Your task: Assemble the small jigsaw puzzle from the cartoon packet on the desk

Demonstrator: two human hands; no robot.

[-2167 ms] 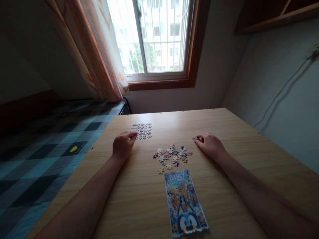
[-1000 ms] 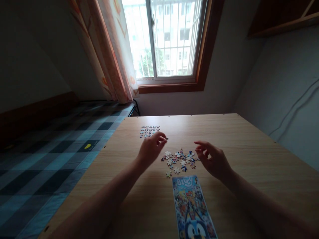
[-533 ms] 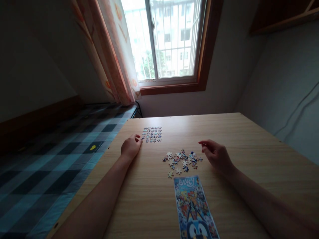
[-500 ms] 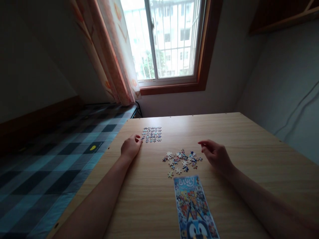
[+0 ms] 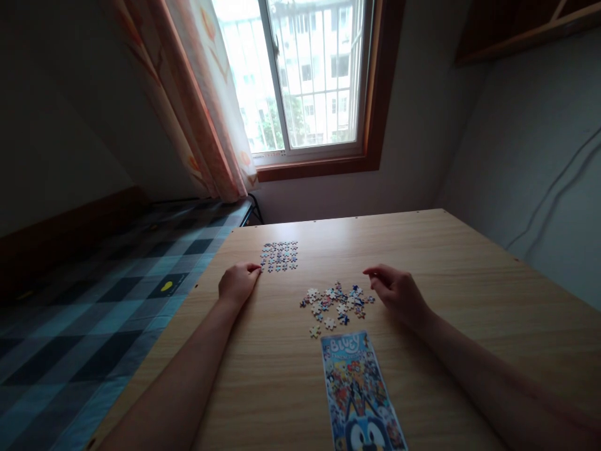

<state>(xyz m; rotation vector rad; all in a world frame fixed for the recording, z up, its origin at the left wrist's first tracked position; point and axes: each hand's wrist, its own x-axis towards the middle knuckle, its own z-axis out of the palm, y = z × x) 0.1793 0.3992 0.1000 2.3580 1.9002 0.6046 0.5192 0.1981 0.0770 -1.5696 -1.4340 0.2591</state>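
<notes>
My left hand (image 5: 237, 283) rests on the table with thumb and forefinger together on a small puzzle piece (image 5: 261, 269). That piece lies at the near left corner of a block of puzzle pieces (image 5: 280, 257) set out in neat rows. To the right, my right hand (image 5: 397, 293) hovers or rests loosely curled, and I see nothing in its fingers. Just left of it is a loose heap of puzzle pieces (image 5: 342, 308), some showing pale backs, others coloured faces. Nearer me lies a tall picture sheet (image 5: 359, 394) with "Bluey" printed across its top.
The light wooden table (image 5: 263, 376) carries everything. A bed with a checked cover (image 5: 70, 307) adjoins its left side. Behind stand a barred window (image 5: 314, 81) and a floral curtain (image 5: 188, 94). A cable (image 5: 554, 188) runs down the right wall.
My left fingers have moved slightly nearer me along the left side of the block, down to its near corner. My right hand keeps its pose. The whole view has shifted a little.
</notes>
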